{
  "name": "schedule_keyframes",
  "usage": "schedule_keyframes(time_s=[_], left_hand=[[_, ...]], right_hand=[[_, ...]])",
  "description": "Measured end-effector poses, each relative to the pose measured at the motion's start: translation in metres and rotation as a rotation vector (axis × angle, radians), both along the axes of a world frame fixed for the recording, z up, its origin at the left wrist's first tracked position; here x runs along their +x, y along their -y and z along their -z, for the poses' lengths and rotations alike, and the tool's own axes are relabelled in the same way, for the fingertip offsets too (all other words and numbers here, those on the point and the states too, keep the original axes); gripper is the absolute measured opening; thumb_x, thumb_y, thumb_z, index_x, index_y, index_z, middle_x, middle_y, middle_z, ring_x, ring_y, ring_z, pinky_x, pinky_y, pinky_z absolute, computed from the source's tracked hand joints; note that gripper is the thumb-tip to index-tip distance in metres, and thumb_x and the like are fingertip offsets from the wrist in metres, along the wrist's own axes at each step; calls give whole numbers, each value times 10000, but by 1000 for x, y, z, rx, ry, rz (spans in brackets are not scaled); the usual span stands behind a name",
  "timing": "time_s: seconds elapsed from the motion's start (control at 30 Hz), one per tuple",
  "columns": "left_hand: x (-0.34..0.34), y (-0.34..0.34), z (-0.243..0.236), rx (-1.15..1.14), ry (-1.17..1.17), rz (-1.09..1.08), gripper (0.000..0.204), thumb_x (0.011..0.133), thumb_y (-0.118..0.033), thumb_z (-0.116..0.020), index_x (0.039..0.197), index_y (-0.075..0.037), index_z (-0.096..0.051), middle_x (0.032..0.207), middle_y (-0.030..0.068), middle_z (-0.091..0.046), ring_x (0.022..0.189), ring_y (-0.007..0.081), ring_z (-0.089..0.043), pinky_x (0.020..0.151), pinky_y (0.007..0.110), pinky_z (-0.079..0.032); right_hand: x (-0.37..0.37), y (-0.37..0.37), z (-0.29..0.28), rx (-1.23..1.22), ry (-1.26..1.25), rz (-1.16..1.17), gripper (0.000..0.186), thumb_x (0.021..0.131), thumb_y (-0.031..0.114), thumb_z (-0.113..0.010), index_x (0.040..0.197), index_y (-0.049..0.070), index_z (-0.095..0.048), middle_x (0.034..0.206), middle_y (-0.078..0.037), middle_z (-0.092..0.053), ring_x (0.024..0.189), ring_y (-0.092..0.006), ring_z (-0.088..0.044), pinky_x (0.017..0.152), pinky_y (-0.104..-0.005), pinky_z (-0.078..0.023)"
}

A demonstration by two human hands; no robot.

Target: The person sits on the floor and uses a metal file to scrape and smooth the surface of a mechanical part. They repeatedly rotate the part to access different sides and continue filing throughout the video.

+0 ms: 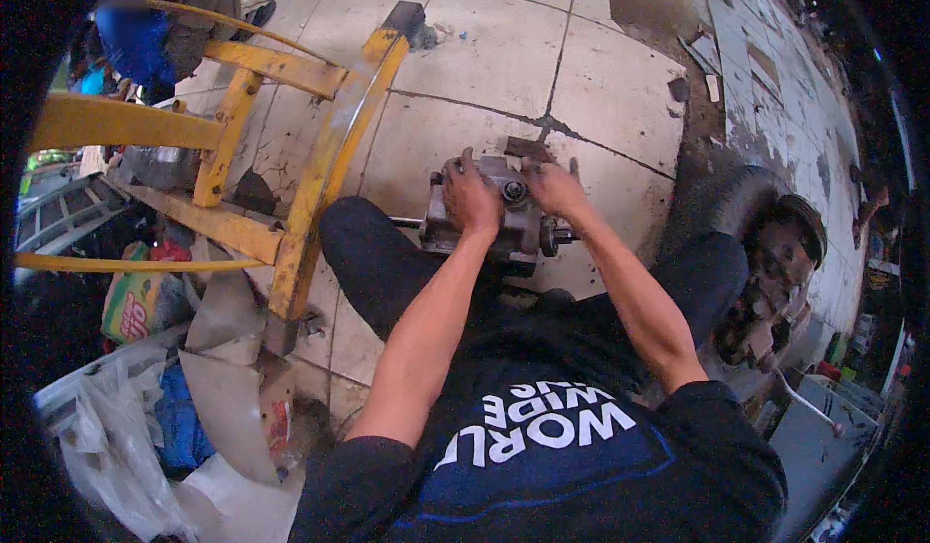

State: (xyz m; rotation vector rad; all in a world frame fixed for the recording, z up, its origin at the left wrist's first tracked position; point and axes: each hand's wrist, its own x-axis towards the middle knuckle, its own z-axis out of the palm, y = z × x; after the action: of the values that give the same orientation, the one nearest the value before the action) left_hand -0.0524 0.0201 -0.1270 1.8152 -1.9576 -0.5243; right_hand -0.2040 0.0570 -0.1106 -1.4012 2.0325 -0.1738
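Observation:
A grey, greasy metal gear housing point(499, 228) rests on the floor between my bent legs. A round fitting point(514, 190) shows on its upper face, and shafts stick out of its left and right sides. My left hand point(472, 194) grips the left part of the housing, with the fingers bent over its far edge. At the far right corner is my right hand point(557, 192), its fingers curled in and closed. What they hold, if anything, is hidden. A small dark flat block point(528, 148) lies just beyond the housing, close to the right fingers. Both hands are blackened with grease.
A yellow metal frame point(320, 175) stands close on my left. Plastic sheeting point(121, 446) and packages lie at the lower left. A tire point(731, 204) and a dirty metal part point(775, 281) sit beside my right knee. Another person point(140, 44) is at the far left.

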Motion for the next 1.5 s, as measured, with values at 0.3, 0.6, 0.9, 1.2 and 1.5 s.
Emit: schedule_keyframes(time_s=[0.3, 0.6, 0.9, 1.2, 1.5], left_hand=[[-6, -2, -6, 65, 32, 11, 490, 848, -102, -612, 1326, -80, -507, 1249, 189, -524, 1187, 359, -512, 995, 449, -421], [-6, 0, -8, 51, 25, 15, 475, 852, -102, -609, 1315, -74, -510, 1219, 187, -532, 1175, 357, -509, 997, 451, -410], [-5, 0, -5, 6, -2, 30, 473, 860, -113, -600, 1321, -77, -499, 1223, 202, -530, 1193, 367, -493, 1019, 468, -388], [-10, -2, -8, 37, -13, 35, 484, 867, -131, -612, 1332, -80, -486, 1215, 201, -537, 1189, 363, -497, 1006, 468, -397], [-4, 1, -4, 65, -10, 35, 494, 875, -160, -608, 1344, -75, -477, 1241, 216, -535, 1222, 363, -482, 1013, 466, -387]], right_hand=[[-6, -9, 15, -165, -118, -100, 575, 1015, 418, -299, 966, 7, -697, 983, -260, -675, 1056, -450, -601, 1134, -592, -186], [-2, -10, 18, -137, -169, -131, 567, 1012, 400, -364, 821, -17, -698, 832, -310, -652, 880, -457, -645, 1029, -534, -384], [-11, -14, 8, -267, -35, -109, 599, 998, 445, -395, 814, -43, -689, 793, -306, -640, 808, -485, -632, 768, -521, -507], [-1, -16, 23, -117, -63, 30, 580, 1007, 448, -357, 895, -4, -702, 863, -310, -650, 860, -470, -638, 795, -541, -504], [-1, -4, -3, -68, 175, 74, 591, 990, 527, -368, 1142, 32, -654, 1047, -328, -635, 1029, -457, -610, 959, -511, -440]])
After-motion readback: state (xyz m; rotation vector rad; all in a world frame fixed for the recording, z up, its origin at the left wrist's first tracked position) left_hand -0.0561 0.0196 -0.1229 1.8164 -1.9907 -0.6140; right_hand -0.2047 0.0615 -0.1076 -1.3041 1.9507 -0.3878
